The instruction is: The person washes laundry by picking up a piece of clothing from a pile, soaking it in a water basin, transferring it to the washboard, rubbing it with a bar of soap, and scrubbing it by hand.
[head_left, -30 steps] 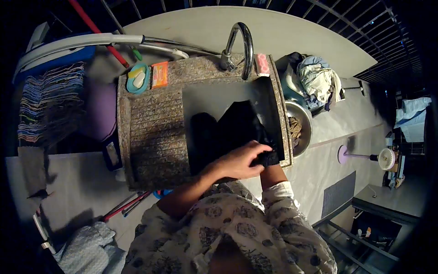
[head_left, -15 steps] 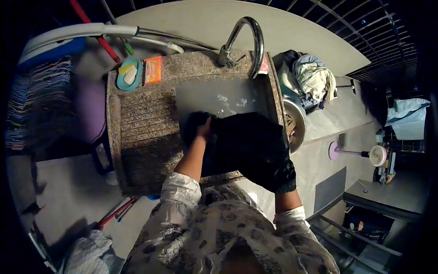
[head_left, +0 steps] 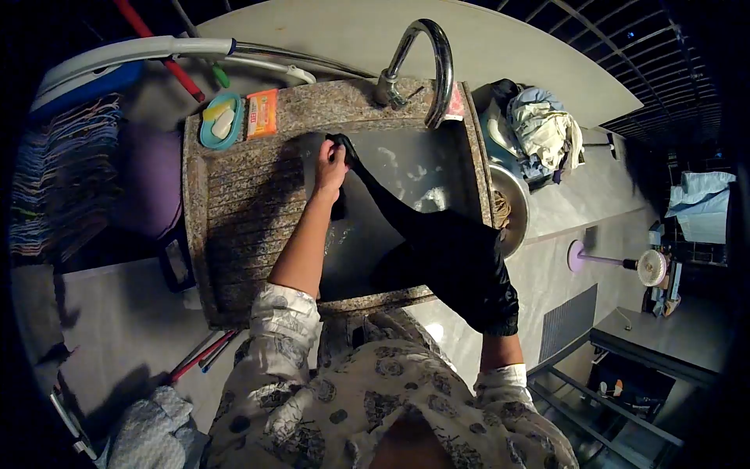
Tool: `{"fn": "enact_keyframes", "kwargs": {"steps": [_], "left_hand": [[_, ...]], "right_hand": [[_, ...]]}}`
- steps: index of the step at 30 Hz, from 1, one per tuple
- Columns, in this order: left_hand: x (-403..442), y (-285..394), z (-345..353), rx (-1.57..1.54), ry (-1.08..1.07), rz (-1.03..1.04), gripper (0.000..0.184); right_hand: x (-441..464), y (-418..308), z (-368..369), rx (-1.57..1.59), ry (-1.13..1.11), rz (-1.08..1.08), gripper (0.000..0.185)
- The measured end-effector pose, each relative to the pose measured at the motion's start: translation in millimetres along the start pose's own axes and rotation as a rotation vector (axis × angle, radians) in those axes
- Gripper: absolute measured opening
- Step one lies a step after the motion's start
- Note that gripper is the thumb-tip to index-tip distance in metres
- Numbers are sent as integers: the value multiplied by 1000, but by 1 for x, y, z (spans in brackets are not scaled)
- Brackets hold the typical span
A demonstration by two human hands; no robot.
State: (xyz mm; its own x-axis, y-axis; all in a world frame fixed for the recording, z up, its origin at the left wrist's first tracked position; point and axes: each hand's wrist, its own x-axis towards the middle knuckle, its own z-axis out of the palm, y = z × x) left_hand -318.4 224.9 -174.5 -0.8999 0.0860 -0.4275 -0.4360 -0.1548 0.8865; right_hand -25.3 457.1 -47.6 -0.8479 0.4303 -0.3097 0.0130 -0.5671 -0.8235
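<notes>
A black garment (head_left: 445, 250) stretches across the sink basin (head_left: 363, 258), which holds cloudy water with foam. My left hand (head_left: 331, 168) is closed on one end of it, pulling that end into a narrow, taut strip at the basin's upper left. At the other end, my right forearm (head_left: 498, 353) goes into the garment's gathered cuff. The right hand itself is hidden inside the black cloth, so its fingers do not show. Above the basin arches a chrome faucet (head_left: 443, 70).
A teal soap dish (head_left: 221, 139) and an orange packet (head_left: 262, 114) sit on the granite washboard ledge (head_left: 250, 176). Right of the sink are a metal bowl (head_left: 517, 211) and a heap of laundry (head_left: 543, 129). A small fan (head_left: 650, 267) stands farther right.
My left hand has moved up and slightly left, drawing the garment's end out into a tight strip. More of the basin water shows. My right arm remains inside the cloth.
</notes>
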Motion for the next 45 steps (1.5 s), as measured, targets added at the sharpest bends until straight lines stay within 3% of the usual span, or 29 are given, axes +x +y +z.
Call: {"fn": "enact_keyframes", "kwargs": {"steps": [1,4,5,6,7,8,9,12,14,17,20,22,25,28,29,32,33,34,36,39,43,45], "left_hand": [[-5,1,1,95,-62,18,62],[21,-54,-5,855,-72,16,66],[-20,-23,3,930,-109,85,63],[-63,-5,18,754,-74,274,48],[-106,17,35,490,-176,447,27],[-143,21,49,360,-238,477,16],[-175,18,55,378,-408,540,17],[-215,2,68,729,-432,732,17],[-207,-6,65,640,-476,704,17],[-208,1,54,378,-564,502,22],[-222,19,44,16,-492,240,26],[-246,66,44,143,-717,209,24],[-272,92,47,70,-1035,236,20],[-277,66,46,0,-1142,544,12],[-266,57,39,267,-1222,570,15],[-259,80,29,672,-743,249,32],[-245,59,29,665,-439,312,35],[-232,55,29,740,-249,580,41],[-217,52,37,770,-112,819,29],[-199,32,43,979,-183,901,18],[-186,17,40,780,-461,669,17],[-202,31,41,502,-518,382,22]], "right_hand": [[-1,1,1,6,-5,6,32],[1,7,7,20,-31,14,32],[2,10,9,26,-42,18,32],[4,13,13,31,-55,18,32],[12,18,20,42,-75,23,32],[8,20,23,48,-90,27,32],[8,23,28,56,-107,32,32],[14,39,49,90,-170,50,33],[16,47,62,100,-211,58,33],[21,59,83,114,-264,67,33],[21,61,93,124,-281,74,33],[24,63,96,127,-286,72,33],[24,62,97,122,-282,72,34],[30,60,99,122,-277,73,34],[30,60,99,121,-275,72,34],[27,58,97,128,-273,66,34],[28,58,98,123,-275,64,34],[28,59,99,125,-276,68,34],[27,61,101,125,-275,73,35],[28,63,103,128,-277,80,35],[29,67,108,127,-284,82,35],[27,69,108,129,-282,85,35]]}}
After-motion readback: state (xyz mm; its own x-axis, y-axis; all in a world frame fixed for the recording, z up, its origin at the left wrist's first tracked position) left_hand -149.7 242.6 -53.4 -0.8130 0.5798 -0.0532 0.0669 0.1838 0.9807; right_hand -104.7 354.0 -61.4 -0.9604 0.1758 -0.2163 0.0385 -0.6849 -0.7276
